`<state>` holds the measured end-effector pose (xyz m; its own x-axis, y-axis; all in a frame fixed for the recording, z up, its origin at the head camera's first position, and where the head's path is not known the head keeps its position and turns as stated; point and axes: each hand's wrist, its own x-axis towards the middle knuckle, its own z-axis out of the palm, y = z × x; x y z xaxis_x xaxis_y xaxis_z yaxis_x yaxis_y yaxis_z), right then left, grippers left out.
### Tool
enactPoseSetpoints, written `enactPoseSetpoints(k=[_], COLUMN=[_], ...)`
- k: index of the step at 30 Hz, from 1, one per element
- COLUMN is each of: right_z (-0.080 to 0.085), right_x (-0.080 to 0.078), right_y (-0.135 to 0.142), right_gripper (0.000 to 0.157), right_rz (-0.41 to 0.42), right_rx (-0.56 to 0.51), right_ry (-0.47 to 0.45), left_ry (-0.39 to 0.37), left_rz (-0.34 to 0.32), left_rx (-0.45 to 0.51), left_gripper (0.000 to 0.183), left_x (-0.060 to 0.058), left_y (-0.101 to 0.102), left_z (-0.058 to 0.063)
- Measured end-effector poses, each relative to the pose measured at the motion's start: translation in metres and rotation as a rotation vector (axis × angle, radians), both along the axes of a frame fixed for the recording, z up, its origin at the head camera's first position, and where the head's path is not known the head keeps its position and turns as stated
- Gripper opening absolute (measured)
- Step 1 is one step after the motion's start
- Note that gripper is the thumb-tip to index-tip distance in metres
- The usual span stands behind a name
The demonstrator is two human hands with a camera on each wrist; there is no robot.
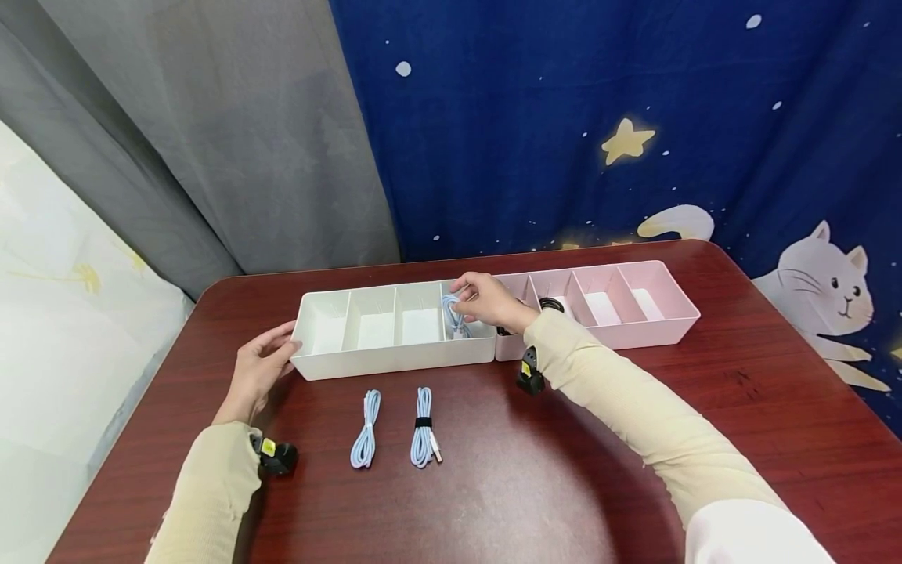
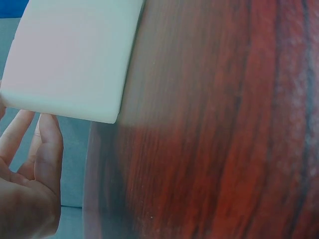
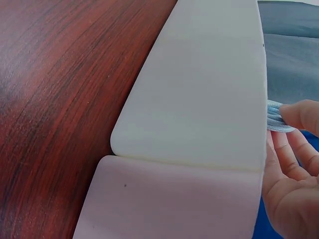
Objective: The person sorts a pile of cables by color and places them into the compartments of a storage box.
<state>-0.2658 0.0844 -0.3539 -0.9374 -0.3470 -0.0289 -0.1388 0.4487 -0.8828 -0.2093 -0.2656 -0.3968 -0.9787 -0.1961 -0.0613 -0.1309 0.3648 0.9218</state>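
Note:
My right hand (image 1: 486, 301) pinches a coiled light-blue cable (image 1: 453, 312) between thumb and fingers, over the rightmost compartment of the white divided box (image 1: 395, 362). In the right wrist view the cable's loop (image 3: 275, 119) shows beyond the box rim, under the thumb. At the box's left end, my left hand (image 1: 261, 364) rests against the corner. Its fairly straight fingers (image 2: 49, 149) touch the end wall in the left wrist view. Two more light-blue cables lie on the table before the box: one plain bundle (image 1: 366, 431), one bundle with a black strap (image 1: 423, 439).
A pink divided box (image 1: 620, 335) stands end to end with the white one, on its right. A coiled black cable (image 1: 552, 304) lies in one of its compartments. The red-brown wooden table (image 1: 493, 486) backs onto grey and blue curtains.

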Motion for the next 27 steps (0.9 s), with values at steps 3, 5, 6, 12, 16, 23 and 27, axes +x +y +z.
enactPoseSetpoints(k=[3,5,6,12,16,23,27], right_z=[0.0016,0.0025,0.0028,0.0034,0.0036,0.0027,0.0022], right_x=[0.0011,0.0016,0.0018,0.0013,0.0002,-0.0018,-0.0028], right_y=[-0.0001,-0.0005,-0.0007,-0.0011,-0.0011,-0.0032,-0.004], right_gripper=[0.027,0.026,0.026,0.025,0.025,0.025,0.025], right_rz=[0.01,0.01,0.009,0.016,0.025,0.03,0.024], right_rx=[0.022,0.034,0.041,0.067,0.095,0.124,0.147], right_ry=[0.008,0.013,0.015,0.036,0.053,0.068,0.075], left_ry=[0.0,0.001,0.001,0.001,0.0,-0.022,-0.028], left_rz=[0.0,0.0,0.003,0.024,0.011,0.009,0.013], left_rx=[-0.001,0.005,0.009,0.025,0.018,0.017,0.021], left_gripper=[0.05,0.05,0.049,0.047,0.049,0.05,0.05], left_x=[-0.0002,-0.0003,-0.0004,-0.0006,-0.0005,-0.0001,-0.0003], left_y=[0.0002,0.0006,0.0008,0.0023,0.0011,0.0002,0.0003], left_z=[0.0006,0.0009,0.0009,-0.0001,0.0003,-0.0014,-0.0012])
